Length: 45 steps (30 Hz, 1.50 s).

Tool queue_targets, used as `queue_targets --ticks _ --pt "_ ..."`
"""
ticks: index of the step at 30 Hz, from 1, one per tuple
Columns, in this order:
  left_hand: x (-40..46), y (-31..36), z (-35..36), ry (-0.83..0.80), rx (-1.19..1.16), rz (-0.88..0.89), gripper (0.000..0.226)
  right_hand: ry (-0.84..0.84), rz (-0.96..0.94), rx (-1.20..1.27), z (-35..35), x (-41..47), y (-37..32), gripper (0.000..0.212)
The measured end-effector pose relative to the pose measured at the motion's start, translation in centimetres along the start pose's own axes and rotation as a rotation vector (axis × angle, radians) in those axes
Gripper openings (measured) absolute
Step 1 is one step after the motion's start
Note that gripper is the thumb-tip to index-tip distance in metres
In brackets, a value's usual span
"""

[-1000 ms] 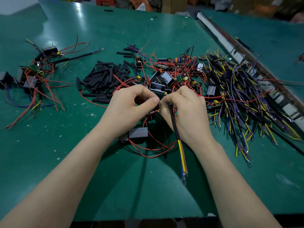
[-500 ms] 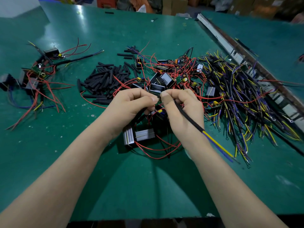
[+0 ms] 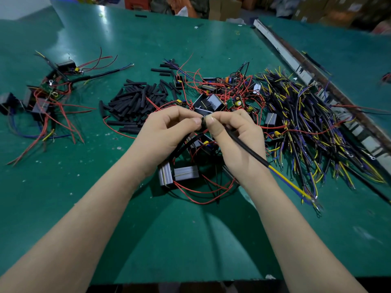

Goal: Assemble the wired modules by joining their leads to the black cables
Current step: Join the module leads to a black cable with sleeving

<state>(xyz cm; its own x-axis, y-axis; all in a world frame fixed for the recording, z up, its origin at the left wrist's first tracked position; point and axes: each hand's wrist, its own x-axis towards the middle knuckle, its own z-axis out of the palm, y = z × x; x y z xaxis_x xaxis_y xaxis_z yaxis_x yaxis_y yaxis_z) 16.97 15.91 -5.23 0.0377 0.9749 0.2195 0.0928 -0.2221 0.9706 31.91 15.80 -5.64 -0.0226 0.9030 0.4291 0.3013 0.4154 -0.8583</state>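
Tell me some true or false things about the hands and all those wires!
1. Both hands pinch something between them. True: the left hand and right hand meet at a joint.
2. The black cable in the right hand ends in red wires. False: yellow and blue.
3. The black tube pieces lie left of the hands. True.
4. The table is orange. False: green.

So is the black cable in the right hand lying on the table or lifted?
Lifted: the right hand pinches the black cable above the table.
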Motion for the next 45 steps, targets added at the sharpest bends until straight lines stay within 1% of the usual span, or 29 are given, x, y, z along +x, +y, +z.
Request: queue_targets --ticks 2,5,7,10,12,15,19,22,25,29,33,36,39,41,43,45 --pt "0.0 -0.1 0.0 0.017 0.053 0.058 0.012 0.0 -0.033 -0.043 0.0 0.0 0.1 0.012" --pt "0.0 -0.4 -0.1 0.05 0.205 0.161 0.013 -0.018 -0.04 -0.095 -0.1 0.0 0.3 0.006" --pt "-0.1 -0.4 -0.1 0.063 0.256 0.207 0.013 -0.022 -0.052 -0.144 -0.1 0.1 0.4 0.008" --pt "-0.2 -0.5 -0.1 0.091 0.393 0.309 0.006 -0.016 -0.077 -0.196 -0.1 0.0 0.6 0.011" --pt "-0.2 -0.5 -0.1 0.106 0.45 0.348 0.004 -0.007 -0.086 -0.224 -0.1 0.0 0.7 0.012" --pt "-0.1 -0.4 -0.1 0.111 0.427 0.327 0.006 0.005 -0.139 -0.309 -0.2 -0.1 0.7 0.016" --pt "0.0 -0.4 -0.3 0.104 0.338 0.243 0.021 0.03 -0.238 -0.344 -0.3 -0.1 0.6 0.02" --pt "0.0 -0.4 -0.3 0.068 0.257 0.184 0.015 0.051 -0.306 -0.354 -0.3 -0.2 0.6 0.018" --pt "-0.1 -0.3 -0.2 0.04 0.211 0.141 0.008 0.051 -0.328 -0.356 -0.2 -0.3 0.7 0.015" --pt "0.0 -0.2 -0.4 -0.011 0.173 0.103 0.009 0.067 -0.381 -0.376 -0.1 -0.3 0.6 0.013" --pt "0.0 -0.2 -0.4 -0.058 0.152 0.066 0.01 0.078 -0.451 -0.471 -0.2 -0.2 1.0 0.008" --pt "0.0 -0.2 -0.4 -0.063 0.138 0.042 0.011 0.102 -0.49 -0.523 -0.2 -0.1 1.1 0.008" --pt "0.0 -0.1 -0.4 -0.065 0.182 0.047 0.009 0.092 -0.476 -0.537 -0.2 -0.2 1.0 0.008" --pt "0.1 -0.2 -0.6 -0.058 0.251 0.086 0.008 0.07 -0.438 -0.539 -0.1 -0.3 0.8 0.009" --pt "0.1 -0.3 -0.8 -0.035 0.393 0.18 0.011 0.021 -0.372 -0.515 0.0 -0.3 0.6 0.012" --pt "0.0 -0.1 -0.9 -0.021 0.566 0.302 0.006 -0.042 -0.27 -0.454 0.1 -0.4 0.4 0.014"
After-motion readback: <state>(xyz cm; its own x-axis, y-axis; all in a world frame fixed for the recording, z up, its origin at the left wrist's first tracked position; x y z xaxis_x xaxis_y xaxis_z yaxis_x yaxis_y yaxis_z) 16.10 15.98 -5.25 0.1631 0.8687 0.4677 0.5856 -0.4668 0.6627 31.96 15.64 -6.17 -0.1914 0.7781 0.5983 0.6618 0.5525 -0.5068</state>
